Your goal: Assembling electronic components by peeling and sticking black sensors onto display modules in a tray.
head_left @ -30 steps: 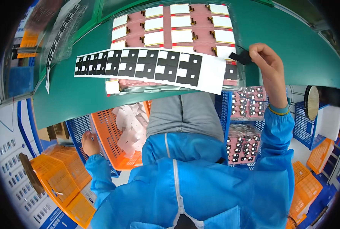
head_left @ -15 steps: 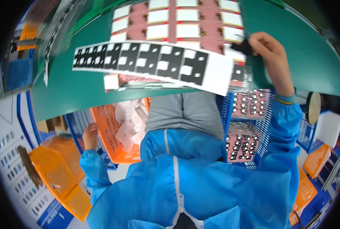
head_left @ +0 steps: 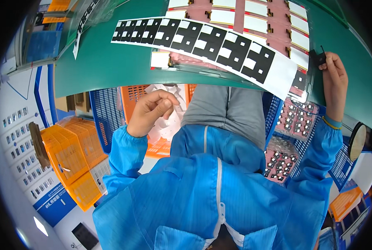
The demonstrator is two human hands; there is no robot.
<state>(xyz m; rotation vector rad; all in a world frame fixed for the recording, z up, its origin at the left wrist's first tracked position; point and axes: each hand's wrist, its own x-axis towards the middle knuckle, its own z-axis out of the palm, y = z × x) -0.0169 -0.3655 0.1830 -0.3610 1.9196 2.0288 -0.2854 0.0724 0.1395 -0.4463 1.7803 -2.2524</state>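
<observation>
Off the right edge of the clear tray, my right hand [head_left: 335,77] pinches a small black sticker [head_left: 318,57] between thumb and fingers. A white backing strip [head_left: 285,75] with a row of black cut-out stickers [head_left: 209,41] lies slantwise across the near part of the tray. In the tray [head_left: 186,71], white rectangular parts [head_left: 259,23] with red edges and small gold-and-black connectors sit in columns on pink. My left hand [head_left: 150,111] hovers above the orange basket at the table's near edge, fingers curled in with thumb against them; nothing shows in it.
The green table [head_left: 86,68] spans the far side. Below its edge, an orange basket [head_left: 132,96] holds crumpled white sheets [head_left: 163,133]. To the right, a blue crate [head_left: 272,112] holds pink trays of small black-and-white parts [head_left: 281,164]. Orange crates [head_left: 71,146] stand at left.
My left hand has risen from beside the orange basket to over it, nearer the table edge. My right hand, with the black sticker, now stands clear of the tray's side. The whole view has shifted.
</observation>
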